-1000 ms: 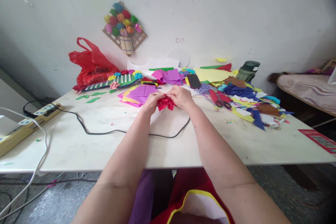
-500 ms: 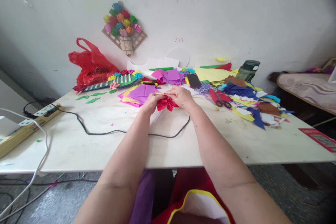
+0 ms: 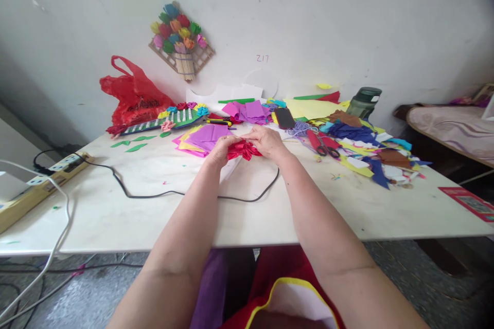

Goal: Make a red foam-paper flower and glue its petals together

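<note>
Between my two hands is a red paper flower (image 3: 244, 151), its folded petals pointing toward me. My left hand (image 3: 222, 149) pinches it from the left side, and my right hand (image 3: 266, 142) has its fingers closed on it from the right and top. The fingertips of both hands nearly meet over the flower, so its centre is hidden. Just behind my left hand lies a stack of purple, pink and yellow paper squares (image 3: 204, 139).
Scissors (image 3: 326, 150), a phone (image 3: 284, 119) and purple string (image 3: 303, 129) lie behind and right, beside a heap of paper scraps (image 3: 355, 131). A black cable (image 3: 154, 196) crosses the table. Far left are green paper leaves (image 3: 136, 148) and a red bag (image 3: 135, 95).
A thin pale stick that showed between my fingertips is no longer visible. The red flower has shifted slightly left and its petals look more bunched. Both hands stay in nearly the same place.
</note>
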Tool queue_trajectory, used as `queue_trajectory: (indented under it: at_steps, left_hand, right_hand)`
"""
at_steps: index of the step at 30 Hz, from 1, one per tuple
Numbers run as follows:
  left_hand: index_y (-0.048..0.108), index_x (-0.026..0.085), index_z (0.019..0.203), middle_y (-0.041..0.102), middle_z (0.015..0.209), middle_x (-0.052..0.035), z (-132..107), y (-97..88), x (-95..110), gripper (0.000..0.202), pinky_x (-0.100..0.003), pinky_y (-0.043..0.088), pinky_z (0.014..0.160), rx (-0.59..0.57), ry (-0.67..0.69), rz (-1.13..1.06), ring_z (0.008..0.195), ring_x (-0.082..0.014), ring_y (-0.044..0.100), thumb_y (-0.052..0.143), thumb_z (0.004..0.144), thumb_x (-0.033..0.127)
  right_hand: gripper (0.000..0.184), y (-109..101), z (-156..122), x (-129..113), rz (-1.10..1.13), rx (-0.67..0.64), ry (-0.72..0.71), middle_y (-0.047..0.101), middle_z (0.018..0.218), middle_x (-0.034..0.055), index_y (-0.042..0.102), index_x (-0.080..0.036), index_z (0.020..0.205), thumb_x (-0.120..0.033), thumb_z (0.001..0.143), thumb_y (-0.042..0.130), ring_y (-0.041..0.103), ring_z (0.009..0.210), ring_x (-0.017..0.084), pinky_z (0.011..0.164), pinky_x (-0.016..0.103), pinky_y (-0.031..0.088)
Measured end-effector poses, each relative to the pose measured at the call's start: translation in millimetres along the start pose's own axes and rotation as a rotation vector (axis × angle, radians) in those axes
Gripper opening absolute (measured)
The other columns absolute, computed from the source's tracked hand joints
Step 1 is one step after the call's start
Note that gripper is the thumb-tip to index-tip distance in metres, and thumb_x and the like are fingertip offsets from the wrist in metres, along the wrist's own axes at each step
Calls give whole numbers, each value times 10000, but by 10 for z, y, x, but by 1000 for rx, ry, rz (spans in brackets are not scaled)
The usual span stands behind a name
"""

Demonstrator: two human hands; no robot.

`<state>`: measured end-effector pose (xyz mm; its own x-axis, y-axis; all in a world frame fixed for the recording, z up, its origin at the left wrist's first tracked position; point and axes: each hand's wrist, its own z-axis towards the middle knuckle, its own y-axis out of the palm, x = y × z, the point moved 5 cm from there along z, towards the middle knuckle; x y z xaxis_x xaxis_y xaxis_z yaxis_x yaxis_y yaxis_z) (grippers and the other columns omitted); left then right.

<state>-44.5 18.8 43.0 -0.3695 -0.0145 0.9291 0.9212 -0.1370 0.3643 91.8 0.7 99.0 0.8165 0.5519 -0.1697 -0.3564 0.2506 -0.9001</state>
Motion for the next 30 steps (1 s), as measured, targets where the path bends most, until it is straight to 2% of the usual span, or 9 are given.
queue_trajectory:
  at_steps: [6, 13, 18, 30]
  left_hand:
    - [638, 131, 593, 625, 543, -33, -13, -10, 35, 143, -274, 450, 576, 1, 6, 23, 499, -130, 559, 742, 543, 215]
    - [678, 124, 603, 650, 574, -47, -24, 29, 40, 145, -269, 439, 564, -49, 45, 70, 510, -134, 568, 749, 536, 232]
    - [700, 118, 613, 661, 588, -59, -5, 31, -2, 167, -263, 429, 543, -58, 56, 113, 521, -142, 575, 754, 533, 254]
    - [700, 126, 633, 646, 569, -46, -20, 17, 4, 165, -267, 438, 553, -21, 18, 105, 518, -142, 570, 737, 518, 238]
  right_hand:
    - [336, -14, -7, -11, 6, -9, 10, 676, 1025, 34, 700, -340, 1193, -309, 941, 478, 600, 935, 185, 730, 276, 408]
    - [343, -11, -9, 11, 104, 40, 26, 707, 1149, 20, 688, -321, 1206, -353, 959, 452, 609, 1049, 192, 827, 285, 438]
    - [291, 3, 1, 28, 123, 3, 38, 736, 1100, 9, 742, -323, 1099, -348, 934, 503, 626, 1024, 190, 821, 279, 441]
    - [312, 26, 15, 32, 122, -1, 18, 722, 1060, 28, 720, -314, 1158, -295, 936, 500, 625, 991, 185, 800, 274, 438]
